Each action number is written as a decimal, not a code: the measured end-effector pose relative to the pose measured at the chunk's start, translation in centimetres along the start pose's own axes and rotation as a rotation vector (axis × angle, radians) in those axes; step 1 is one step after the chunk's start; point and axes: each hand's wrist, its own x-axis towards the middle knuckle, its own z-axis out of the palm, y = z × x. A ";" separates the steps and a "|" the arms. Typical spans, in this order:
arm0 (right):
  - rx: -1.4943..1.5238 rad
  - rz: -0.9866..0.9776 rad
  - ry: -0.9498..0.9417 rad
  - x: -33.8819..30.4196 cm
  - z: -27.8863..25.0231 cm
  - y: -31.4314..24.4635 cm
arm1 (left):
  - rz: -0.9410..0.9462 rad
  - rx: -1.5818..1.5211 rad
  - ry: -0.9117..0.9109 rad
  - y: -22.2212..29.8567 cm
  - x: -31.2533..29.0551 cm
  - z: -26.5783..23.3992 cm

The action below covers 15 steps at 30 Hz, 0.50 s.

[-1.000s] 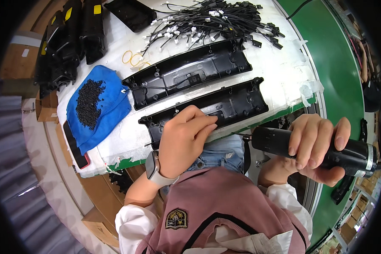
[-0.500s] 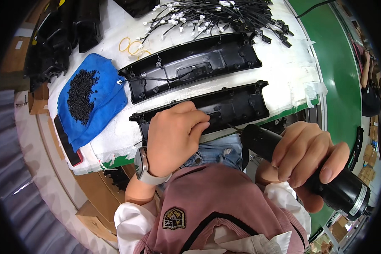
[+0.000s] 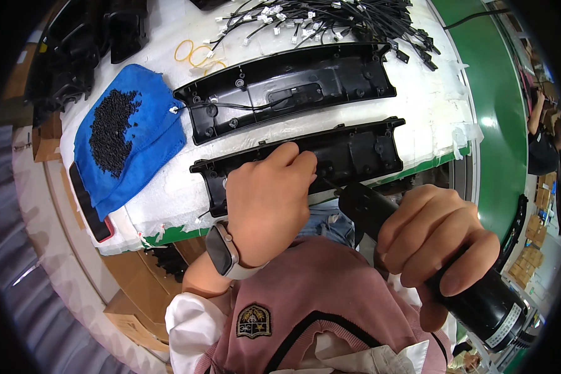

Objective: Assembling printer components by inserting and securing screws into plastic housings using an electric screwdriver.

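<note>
My right hand (image 3: 439, 246) grips a black electric screwdriver (image 3: 480, 299) whose tip points at the near black plastic panel (image 3: 355, 149). My left hand (image 3: 268, 199), with a watch on the wrist, rests on that panel's middle, fingertips pinched right by the screwdriver's tip; what they pinch is too small to see. A second black panel (image 3: 287, 87) with a thin wire across it lies just beyond. A blue cloth (image 3: 128, 140) at the left carries a heap of small black screws (image 3: 111, 128).
A tangle of black wires with white plugs (image 3: 330, 15) lies at the far edge. Yellow rubber bands (image 3: 193, 53) sit near it. More black parts (image 3: 87, 43) are stacked far left. A green conveyor belt (image 3: 498, 100) runs along the right. Cardboard boxes (image 3: 131, 299) stand under the white table.
The screwdriver has swung from lying level to pointing its tip at the near panel beside my left fingertips. My left hand has stayed on the panel.
</note>
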 end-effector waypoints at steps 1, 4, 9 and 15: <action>0.033 -0.019 0.083 0.1 0.6 0.2 | 0.001 -0.005 0.000 0.0 0.0 0.0; 0.012 -0.002 0.074 0.1 0.1 0.0 | 0.015 -0.010 -0.006 -0.1 0.0 0.1; -0.069 0.057 -0.020 0.4 0.3 -0.2 | 0.048 -0.030 -0.010 -0.5 0.0 0.4; -0.114 0.036 -0.023 0.6 0.9 0.2 | 0.078 -0.012 0.006 -0.9 -0.2 0.4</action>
